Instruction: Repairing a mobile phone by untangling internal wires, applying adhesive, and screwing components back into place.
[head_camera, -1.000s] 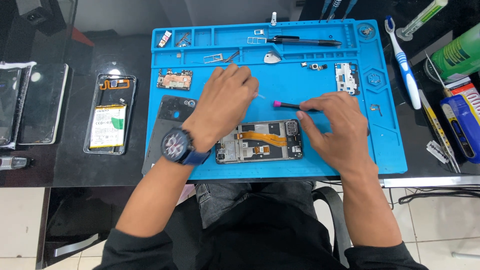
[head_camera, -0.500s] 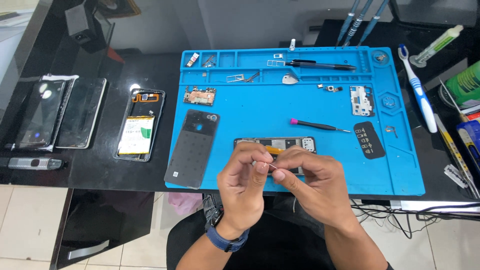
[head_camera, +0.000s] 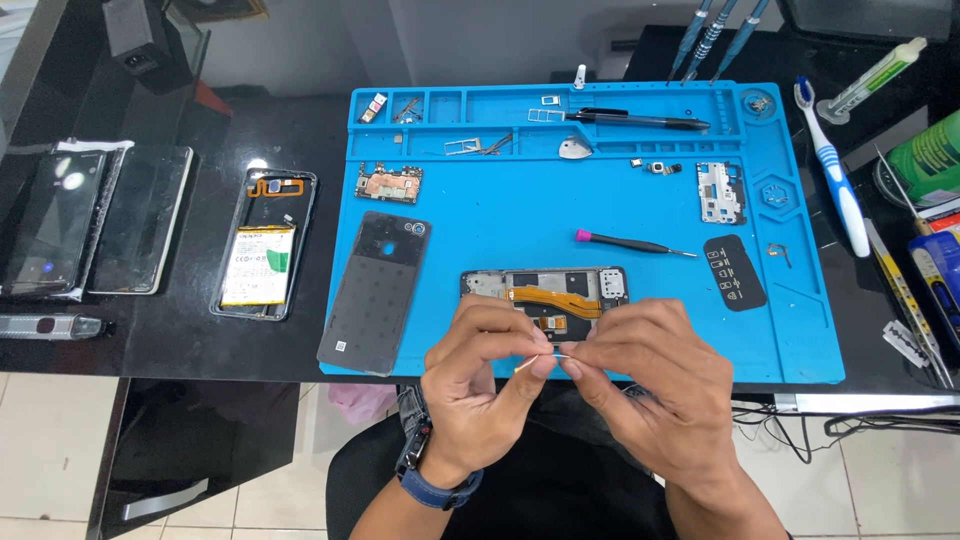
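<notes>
A black desk is seen from above, with a blue work mat (head_camera: 640, 200) laid across its middle and pale floor tiles below its front edge. At the near edge of the mat, an opened phone (head_camera: 545, 296) lies flat, its orange ribbon cable exposed. Just in front of it, the left hand (head_camera: 480, 385) and the right hand (head_camera: 650, 385) are brought together above the lap. A tiny thin strip (head_camera: 545, 361), too small to identify, is pinched between the thumb and forefinger of each hand; the remaining fingers are curled loosely. A blue watch strap is worn on the left wrist.

A dark back cover (head_camera: 375, 290) rests on the mat's left edge, and a small circuit board (head_camera: 388, 183) lies above it. A pink-handled screwdriver (head_camera: 632, 243) is placed to the right of the phone, well apart from the hands. A toothbrush (head_camera: 833, 180) lies off the mat's right side. Another opened phone with a battery (head_camera: 262, 245) sits on the desk to the left.
</notes>
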